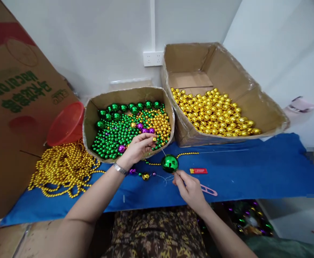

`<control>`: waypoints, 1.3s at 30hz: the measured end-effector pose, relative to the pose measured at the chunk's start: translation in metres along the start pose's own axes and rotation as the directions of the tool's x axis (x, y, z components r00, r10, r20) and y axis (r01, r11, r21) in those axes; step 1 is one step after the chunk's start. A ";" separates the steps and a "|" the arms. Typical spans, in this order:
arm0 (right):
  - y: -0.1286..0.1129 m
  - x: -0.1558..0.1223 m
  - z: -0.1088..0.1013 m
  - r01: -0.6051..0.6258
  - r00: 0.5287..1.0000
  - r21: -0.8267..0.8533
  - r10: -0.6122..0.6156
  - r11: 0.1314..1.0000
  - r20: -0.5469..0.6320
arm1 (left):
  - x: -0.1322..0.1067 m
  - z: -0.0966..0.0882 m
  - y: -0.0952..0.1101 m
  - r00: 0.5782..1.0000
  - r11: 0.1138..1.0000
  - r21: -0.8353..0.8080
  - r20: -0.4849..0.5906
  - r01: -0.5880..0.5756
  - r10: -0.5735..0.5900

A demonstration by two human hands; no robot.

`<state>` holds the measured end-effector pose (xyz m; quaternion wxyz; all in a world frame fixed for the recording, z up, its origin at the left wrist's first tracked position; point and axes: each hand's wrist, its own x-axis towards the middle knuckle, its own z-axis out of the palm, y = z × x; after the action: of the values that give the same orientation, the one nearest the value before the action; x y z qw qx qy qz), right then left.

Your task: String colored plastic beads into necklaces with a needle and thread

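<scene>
My left hand, with a silver band at the wrist, pinches a small gold bead over the front of the smaller bead box. From there a thin thread runs down to a large shiny green ball above the blue cloth. My right hand is closed, its fingertips pinching thread at the ball's lower edge. Left of it, a strand with purple, green and gold beads lies on the cloth. A string of small gold beads passes behind the green ball. A pink plastic handle shows beside my right hand.
The smaller cardboard box holds green, gold and purple beads. A bigger box holds gold balls. Gold bead strings are heaped at left by a red plastic basin. A red-and-yellow packet lies on the blue cloth.
</scene>
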<state>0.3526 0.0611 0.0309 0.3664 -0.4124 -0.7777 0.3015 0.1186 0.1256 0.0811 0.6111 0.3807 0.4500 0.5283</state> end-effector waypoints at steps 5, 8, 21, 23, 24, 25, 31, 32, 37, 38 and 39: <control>-0.003 0.003 0.005 0.063 0.997 -0.073 -0.060 0.995 0.044 | -0.027 -0.010 -0.005 0.996 0.979 -0.197 -0.064 0.044 -0.058; -0.004 0.004 0.008 0.083 0.995 -0.092 -0.076 0.992 0.071 | -0.033 -0.012 -0.007 0.995 0.968 -0.247 -0.077 0.045 -0.066; 0.000 -0.001 0.013 0.117 0.991 -0.180 -0.102 0.977 0.090 | -0.049 -0.005 -0.012 0.978 0.983 0.130 -0.141 -0.133 0.151; 0.006 -0.005 0.021 0.070 0.993 -0.152 -0.054 0.986 0.103 | -0.054 -0.001 -0.023 0.979 0.961 0.236 -0.109 -0.142 0.172; 0.011 -0.008 0.026 0.032 0.992 -0.125 -0.017 0.992 0.123 | -0.057 0.001 -0.030 0.983 0.953 0.270 -0.081 -0.138 0.165; 0.016 -0.011 0.031 -0.008 0.989 -0.100 0.023 0.995 0.149 | -0.061 0.002 -0.039 0.986 0.942 0.307 -0.054 -0.133 0.157; 0.046 -0.022 0.034 -0.012 0.975 -0.229 0.062 0.973 0.215 | -0.073 0.002 -0.065 0.938 0.738 0.604 0.045 -0.300 0.344; 0.045 -0.019 0.030 0.007 0.981 -0.243 0.041 0.970 0.192 | -0.074 0.004 -0.060 0.920 0.691 0.638 0.072 -0.339 0.385; 0.010 0.005 0.013 0.064 0.993 -0.077 -0.056 0.995 0.102 | -0.070 0.024 -0.015 0.840 0.576 0.651 0.188 -0.495 0.509; 0.003 0.010 0.012 0.071 0.993 -0.032 -0.068 0.997 0.101 | -0.069 0.029 -0.007 0.827 0.576 0.635 0.192 -0.515 0.528; -0.002 0.013 0.012 0.071 0.991 0.012 -0.072 0.997 0.111 | -0.068 0.033 -0.001 0.819 0.584 0.618 0.187 -0.527 0.542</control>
<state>0.3369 0.0694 0.0306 0.3345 -0.3655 -0.8100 0.3138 0.1483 0.0582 0.1002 0.2494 0.6781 0.4741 0.5032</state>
